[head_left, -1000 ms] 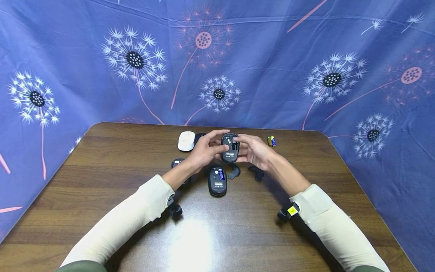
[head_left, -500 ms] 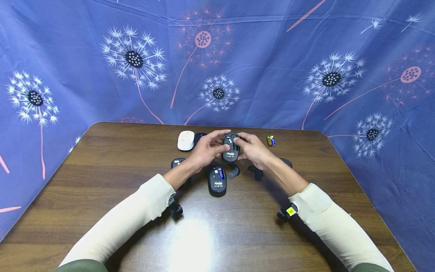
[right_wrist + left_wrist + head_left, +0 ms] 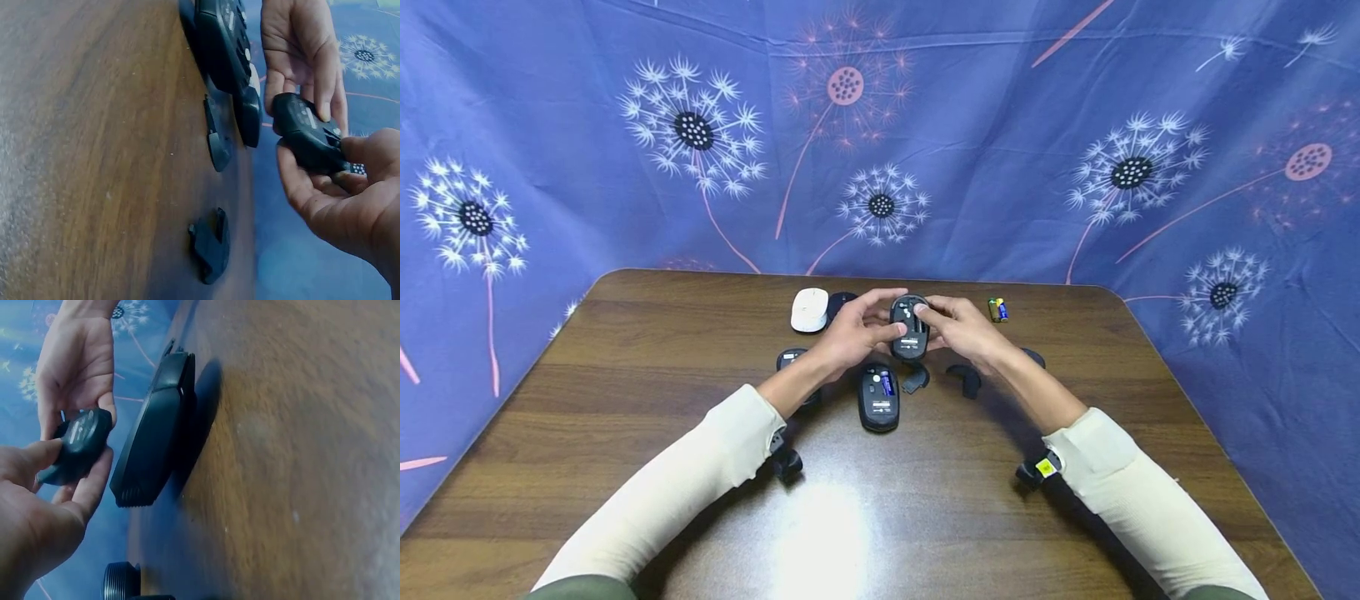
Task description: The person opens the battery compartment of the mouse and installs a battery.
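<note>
A black computer mouse [image 3: 913, 347] is held underside up above the table, its battery slot uncovered. My left hand [image 3: 853, 329] grips its left side, thumb across the underside and fingers behind. On the other side my right hand [image 3: 966, 332] holds it too, thumb pressed at the slot, which the thumb partly hides. Both hands' fingers curl around the mouse [image 3: 305, 136] in the right wrist view. Just below lies a second black mouse [image 3: 878, 412], underside up, with a blue battery [image 3: 887, 382] in its slot. Two dark battery covers lie nearby, one grey-faced cover [image 3: 916, 380] and one black cover [image 3: 967, 381].
Loose batteries [image 3: 997, 310] lie at the back right. A white mouse [image 3: 809, 310] and a dark mouse [image 3: 839, 302] stand at the back left. Another black mouse [image 3: 788, 358] is partly hidden under the left forearm. A dark object [image 3: 1033, 357] shows beyond the right wrist. A patterned blue cloth hangs behind.
My right hand's fingers have drawn in behind the mouse, and its thumb has settled over the slot. The left hand has kept its grip.
</note>
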A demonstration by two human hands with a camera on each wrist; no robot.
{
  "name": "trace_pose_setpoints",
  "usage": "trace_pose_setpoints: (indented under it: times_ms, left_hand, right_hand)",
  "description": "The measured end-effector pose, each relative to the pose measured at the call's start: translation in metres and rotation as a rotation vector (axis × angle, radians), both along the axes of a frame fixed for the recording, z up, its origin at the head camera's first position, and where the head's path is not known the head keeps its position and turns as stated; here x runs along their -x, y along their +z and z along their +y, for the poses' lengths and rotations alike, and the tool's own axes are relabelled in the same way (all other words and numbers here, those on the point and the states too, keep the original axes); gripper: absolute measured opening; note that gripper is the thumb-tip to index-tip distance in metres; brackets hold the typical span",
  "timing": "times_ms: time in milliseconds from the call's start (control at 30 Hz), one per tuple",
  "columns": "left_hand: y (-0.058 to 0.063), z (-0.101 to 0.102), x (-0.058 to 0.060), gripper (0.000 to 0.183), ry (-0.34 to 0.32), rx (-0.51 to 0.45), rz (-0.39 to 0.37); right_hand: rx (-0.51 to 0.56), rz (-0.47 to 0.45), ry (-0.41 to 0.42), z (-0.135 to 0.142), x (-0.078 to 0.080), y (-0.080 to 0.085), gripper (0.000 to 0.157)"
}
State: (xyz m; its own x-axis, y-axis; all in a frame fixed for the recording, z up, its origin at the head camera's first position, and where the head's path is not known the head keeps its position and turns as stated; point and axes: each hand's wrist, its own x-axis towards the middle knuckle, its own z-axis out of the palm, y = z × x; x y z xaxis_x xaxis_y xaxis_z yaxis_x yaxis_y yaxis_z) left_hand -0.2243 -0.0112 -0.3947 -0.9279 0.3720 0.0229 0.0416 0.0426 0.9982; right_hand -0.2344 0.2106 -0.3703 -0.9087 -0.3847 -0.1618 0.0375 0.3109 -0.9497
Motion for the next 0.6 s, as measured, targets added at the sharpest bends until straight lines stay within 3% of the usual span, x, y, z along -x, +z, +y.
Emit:
trace_pose_setpoints:
  times_ms: [333, 600]
  left_hand:
    - [-0.001, 0.016, -0.001, 0.056, 0.164, 0.023, -0.096]
    - [0.001, 0.023, 0.000, 0.054, 0.172, 0.136, -0.084]
  right_hand:
    - [-0.044, 0.059, -0.126, 0.009, 0.001, -0.004, 0.040]
    - [-0.057, 0.035, -0.145, 0.013, 0.000, -0.012, 0.039]
